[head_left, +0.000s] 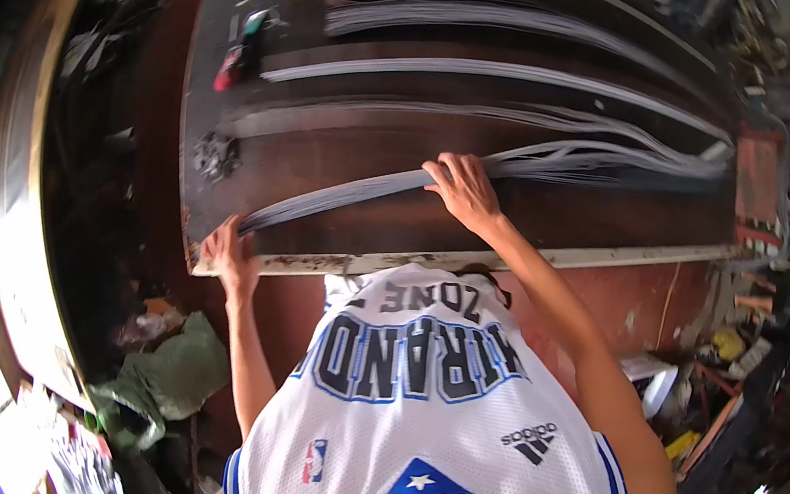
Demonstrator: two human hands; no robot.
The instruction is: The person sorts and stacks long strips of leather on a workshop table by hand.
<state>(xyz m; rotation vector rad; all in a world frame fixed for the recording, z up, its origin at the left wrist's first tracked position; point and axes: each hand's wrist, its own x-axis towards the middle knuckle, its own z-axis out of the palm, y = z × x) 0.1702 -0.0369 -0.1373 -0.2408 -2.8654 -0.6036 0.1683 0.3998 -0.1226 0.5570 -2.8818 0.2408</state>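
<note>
A long fanned stack of grey-white paper sheets (362, 194) lies slantwise across the near part of a dark brown table (520, 219). My left hand (228, 254) grips the stack's near end at the table's front left corner. My right hand (463, 191) lies over the middle of the same stack, with its fingers curled over the far edge. My white basketball jersey (432, 414) with blue lettering fills the lower middle of the view.
Several more rows of fanned sheets (500, 75) lie across the table farther back. A red and green object (240, 53) sits at the table's left side. The pale front table edge (555, 259) is chipped. A green cloth (170, 377) and clutter lie on the floor at left, with tools at right.
</note>
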